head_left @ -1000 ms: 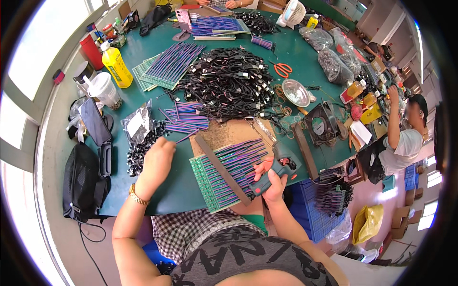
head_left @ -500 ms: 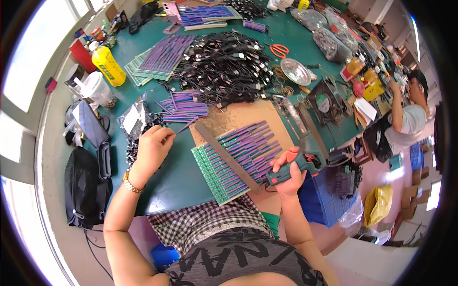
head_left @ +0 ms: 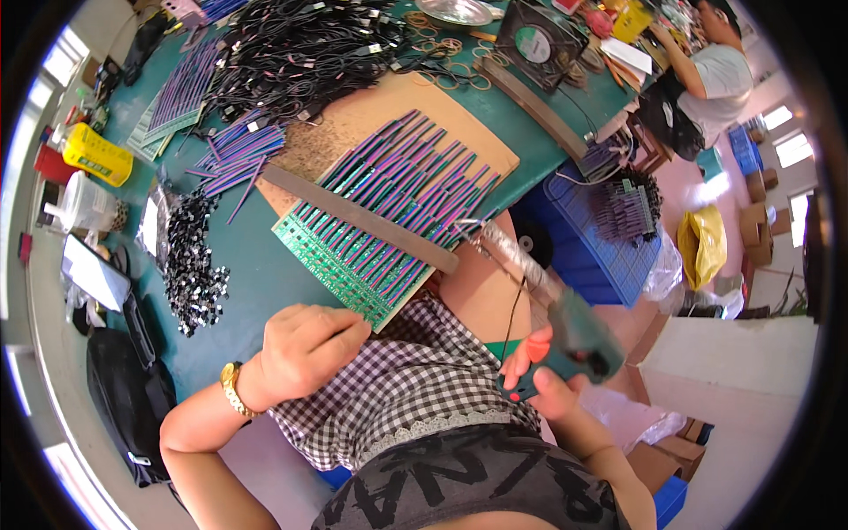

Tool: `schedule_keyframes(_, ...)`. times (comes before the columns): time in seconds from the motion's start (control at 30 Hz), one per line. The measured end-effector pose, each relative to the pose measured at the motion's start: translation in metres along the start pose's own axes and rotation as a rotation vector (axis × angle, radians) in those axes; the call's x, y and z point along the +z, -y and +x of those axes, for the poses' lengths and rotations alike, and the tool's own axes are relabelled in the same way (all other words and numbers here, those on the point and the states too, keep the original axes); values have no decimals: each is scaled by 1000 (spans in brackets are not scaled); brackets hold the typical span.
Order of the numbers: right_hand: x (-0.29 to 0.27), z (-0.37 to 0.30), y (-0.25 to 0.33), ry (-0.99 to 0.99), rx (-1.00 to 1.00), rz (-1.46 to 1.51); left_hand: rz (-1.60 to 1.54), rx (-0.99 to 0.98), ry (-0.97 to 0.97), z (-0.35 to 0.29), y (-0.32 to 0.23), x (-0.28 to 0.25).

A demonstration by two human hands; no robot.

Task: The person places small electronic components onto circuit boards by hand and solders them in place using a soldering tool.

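My right hand (head_left: pixel 549 382) grips a dark green soldering gun (head_left: pixel 576 340), slightly blurred, whose foil-wrapped barrel slants up toward the board's right side. My left hand (head_left: pixel 305 349) is closed in a pinch beside the near corner of a green circuit board panel (head_left: pixel 329 272). Whatever its fingertips hold, if anything, is too small to make out. Rows of purple-and-dark strips (head_left: pixel 411 168) lie across the panel, and a flat metal bar (head_left: pixel 362 218) rests diagonally over them. The panel sits partly on a brown board (head_left: pixel 481 146) at the table's near edge.
Small black-and-silver connectors (head_left: pixel 194 265) are heaped left of the panel. Behind lie loose purple strips (head_left: pixel 238 159) and a mound of black cables (head_left: pixel 300 53). A fan (head_left: pixel 534 44) and second metal bar (head_left: pixel 534 106) stand far right. Another person (head_left: pixel 711 88) works beyond.
My left hand has come from the connector heap to the panel's near corner. My right hand has lowered toward me with the soldering gun, its barrel now tilted leftward. The view has shifted.
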State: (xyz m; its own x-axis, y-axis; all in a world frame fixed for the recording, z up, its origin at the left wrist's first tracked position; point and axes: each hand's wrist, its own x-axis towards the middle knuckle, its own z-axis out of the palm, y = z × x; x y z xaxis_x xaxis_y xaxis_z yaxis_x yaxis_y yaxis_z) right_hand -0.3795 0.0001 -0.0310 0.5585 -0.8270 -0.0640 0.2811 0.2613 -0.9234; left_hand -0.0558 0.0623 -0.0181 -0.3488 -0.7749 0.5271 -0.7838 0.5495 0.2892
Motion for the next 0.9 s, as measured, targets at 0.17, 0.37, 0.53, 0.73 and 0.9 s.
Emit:
schedule_keyframes(0.17,-12,-6,6,386,-21,-414,-23,8,-33,-11,-7,13)
schedule_keyframes(0.37,-8,-34,-21,340,90,-837,-26,-9,17,-5,-9,9)
schedule_keyframes(0.53,-3,-33,-27,367,8,-927,-26,-15,-4,-5,-8,11)
schedule_keyframes(0.73,-6,-27,-35,379,49,-872,-31,-60,3,-4,-9,14)
schedule_keyframes(0.9,-4,-29,-23,327,148,-726,-32,-69,10,-3,-8,12)
